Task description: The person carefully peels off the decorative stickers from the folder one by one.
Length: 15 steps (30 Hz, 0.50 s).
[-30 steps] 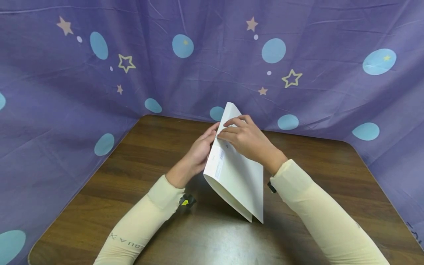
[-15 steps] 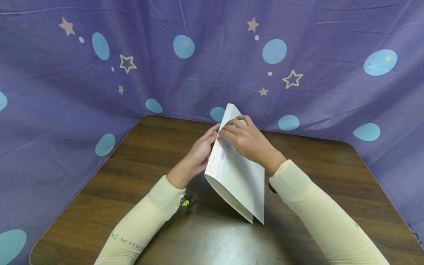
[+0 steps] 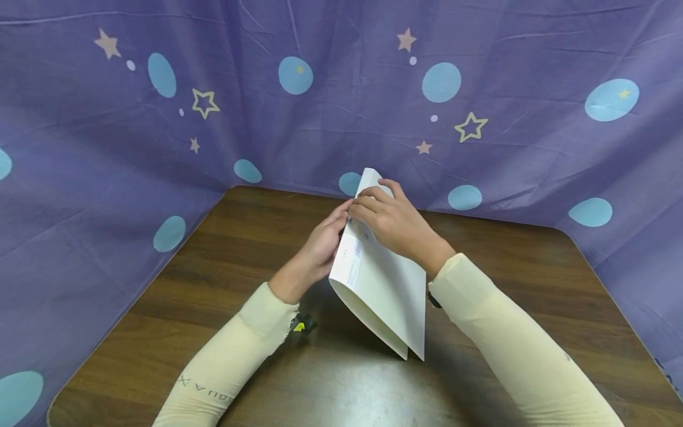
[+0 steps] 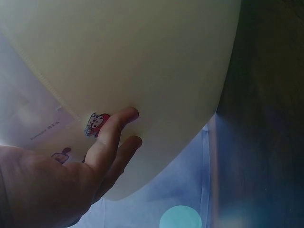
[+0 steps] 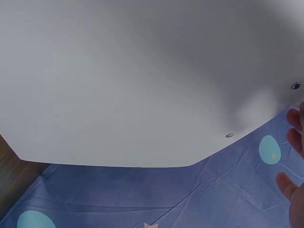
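A white folder (image 3: pixel 389 302) stands tilted over the table in the head view, spine up and its two covers slightly parted. My left hand (image 3: pixel 321 242) supports it on the left of the spine. In the left wrist view, extended fingers (image 4: pixel 114 137) lie against the pale cover (image 4: pixel 166 71), beside a small cartoon sticker (image 4: pixel 96 124). My right hand (image 3: pixel 392 219) reaches over from the right, its bent fingertips on the spine. Two metal rivets (image 5: pixel 230 135) show on the cover in the right wrist view. The right thumb is hidden in the head view.
The brown wooden table (image 3: pixel 187 296) has rounded corners. A purple curtain (image 3: pixel 341 77) with stars and blue ovals surrounds it on the far side and at both sides. A black strap piece with a yellow mark (image 3: pixel 303 324) hangs at the left cuff.
The right fingers have shifted slightly along the spine and one finger has lifted. The left hand and folder stay almost in place.
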Tool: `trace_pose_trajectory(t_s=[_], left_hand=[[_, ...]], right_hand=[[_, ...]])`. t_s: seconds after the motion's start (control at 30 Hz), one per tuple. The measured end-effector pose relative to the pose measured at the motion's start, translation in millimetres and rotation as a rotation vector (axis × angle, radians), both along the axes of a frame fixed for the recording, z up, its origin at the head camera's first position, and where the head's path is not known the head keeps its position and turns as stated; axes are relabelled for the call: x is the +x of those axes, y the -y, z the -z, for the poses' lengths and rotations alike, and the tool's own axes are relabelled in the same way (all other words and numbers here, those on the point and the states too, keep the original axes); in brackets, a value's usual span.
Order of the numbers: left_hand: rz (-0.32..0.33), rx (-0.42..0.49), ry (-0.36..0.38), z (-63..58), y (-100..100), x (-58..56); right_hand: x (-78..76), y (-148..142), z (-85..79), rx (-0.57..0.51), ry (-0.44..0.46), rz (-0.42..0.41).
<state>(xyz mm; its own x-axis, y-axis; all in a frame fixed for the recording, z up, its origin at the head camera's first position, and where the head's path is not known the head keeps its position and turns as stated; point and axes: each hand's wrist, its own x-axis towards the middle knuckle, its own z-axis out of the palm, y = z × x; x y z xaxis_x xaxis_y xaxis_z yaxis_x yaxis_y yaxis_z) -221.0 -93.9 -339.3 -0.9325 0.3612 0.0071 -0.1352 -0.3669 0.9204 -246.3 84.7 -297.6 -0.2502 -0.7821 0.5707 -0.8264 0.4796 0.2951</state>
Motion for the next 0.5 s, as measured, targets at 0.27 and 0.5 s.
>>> trace_pose_trajectory(t_s=[0.27,0.5], left_hand=[[-0.016,-0.012,-0.013,1.5,0.3,0.6],[-0.014,-0.013,-0.016,-0.1,-0.2,0.8]], right_hand=[[-1.3,4.6,-4.9,-0.019,-0.009,0.038],[-2.3,2.8,-3.2,-0.069,0.005,0.062]])
